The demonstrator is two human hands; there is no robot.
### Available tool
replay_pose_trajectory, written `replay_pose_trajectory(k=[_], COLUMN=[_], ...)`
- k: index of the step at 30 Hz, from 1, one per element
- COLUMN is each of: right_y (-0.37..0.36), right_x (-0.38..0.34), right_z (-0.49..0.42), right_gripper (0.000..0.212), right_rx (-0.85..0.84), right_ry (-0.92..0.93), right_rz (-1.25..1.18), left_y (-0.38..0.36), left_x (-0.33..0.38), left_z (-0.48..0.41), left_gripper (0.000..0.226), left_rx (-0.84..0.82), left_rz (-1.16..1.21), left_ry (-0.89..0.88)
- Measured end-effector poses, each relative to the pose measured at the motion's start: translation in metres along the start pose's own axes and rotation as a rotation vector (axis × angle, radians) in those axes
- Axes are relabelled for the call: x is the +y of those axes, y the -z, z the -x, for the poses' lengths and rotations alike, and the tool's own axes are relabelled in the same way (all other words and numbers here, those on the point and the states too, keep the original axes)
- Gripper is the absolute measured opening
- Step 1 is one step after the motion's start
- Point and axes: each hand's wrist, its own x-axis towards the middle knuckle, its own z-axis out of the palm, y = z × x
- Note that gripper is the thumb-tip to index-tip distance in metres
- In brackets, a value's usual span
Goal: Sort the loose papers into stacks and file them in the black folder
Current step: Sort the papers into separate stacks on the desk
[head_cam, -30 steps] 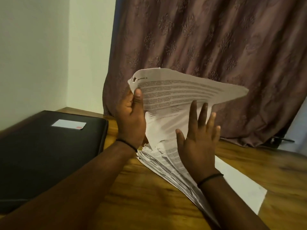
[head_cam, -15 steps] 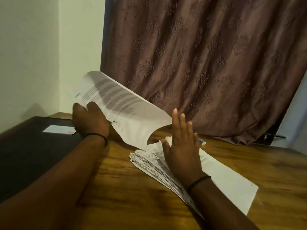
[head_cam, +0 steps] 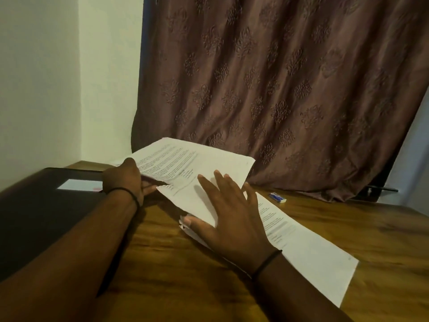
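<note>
- the black folder [head_cam: 34,205] lies shut just left of my left grip, not yet opened.
- my left hand [head_cam: 125,180] pinches the top sheet [head_cam: 192,163] by its left edge, thumb on top. a second ago that sheet stood upright. now it has dropped almost flat and swung left, so i judge one paper is peeled off and the sorting barely begun.
- from the grip, the sheet's long axis runs right and away toward the curtain [head_cam: 278,89].
- my right hand [head_cam: 232,217] lies flat with straight fingers, pressing the stack [head_cam: 313,259], which points far-left to near-right.
</note>
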Motion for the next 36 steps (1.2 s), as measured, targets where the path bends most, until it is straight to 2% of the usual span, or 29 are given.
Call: replay_pose_trajectory(k=[2,7,10,12,14,16,19,21,23,26,31,36], right_y=[0.001,0.013,0.019,0.017,0.014,0.014,0.018,0.025,0.027,0.027,0.018,0.002], right_x=[0.002,0.012,0.015,0.014,0.011,0.012,0.019,0.024,0.029,0.031,0.027,0.029], right_z=[0.0,-0.003,-0.002,-0.002,-0.002,-0.002,-0.003,-0.002,-0.001,-0.001,0.002,0.004], right_gripper=[0.076,0.027,0.033,0.038,0.027,0.014,0.018,0.018,0.016,0.027,0.037,0.079], right_rx=[-0.023,0.077,0.068,0.054,0.081,0.109,0.168,0.185,0.034,-0.185,-0.285,-0.293], right_ry=[-0.017,-0.199,-0.247,-0.212,-0.161,-0.134,-0.214,-0.265,-0.325,-0.356,-0.329,-0.211], right_rz=[0.1,0.339,0.388,0.378,0.35,0.324,0.3,0.34,0.392,0.355,0.34,0.15], left_y=[-0.007,-0.024,-0.034,-0.038,-0.039,-0.038,-0.035,-0.03,-0.026,-0.027,-0.031,-0.03], left_x=[-0.004,-0.014,-0.021,-0.026,-0.029,-0.03,-0.032,-0.037,-0.046,-0.054,-0.06,-0.061], left_z=[0.009,0.036,0.048,0.054,0.059,0.06,0.053,0.043,0.035,0.034,0.037,0.034], left_gripper=[0.028,0.024,0.024,0.022,0.017,0.028,0.044,0.047,0.035,0.026,0.023,0.04], left_rx=[-0.084,-0.382,-0.541,-0.684,-0.834,-0.909,-0.805,-0.687,-0.587,-0.561,-0.559,-0.552], left_rz=[0.009,0.006,-0.106,-0.207,-0.3,-0.376,-0.397,-0.514,-0.746,-1.058,-1.224,-1.274], left_ry=[0.025,0.19,0.302,0.383,0.44,0.39,0.17,0.023,-0.118,-0.29,-0.368,-0.378])
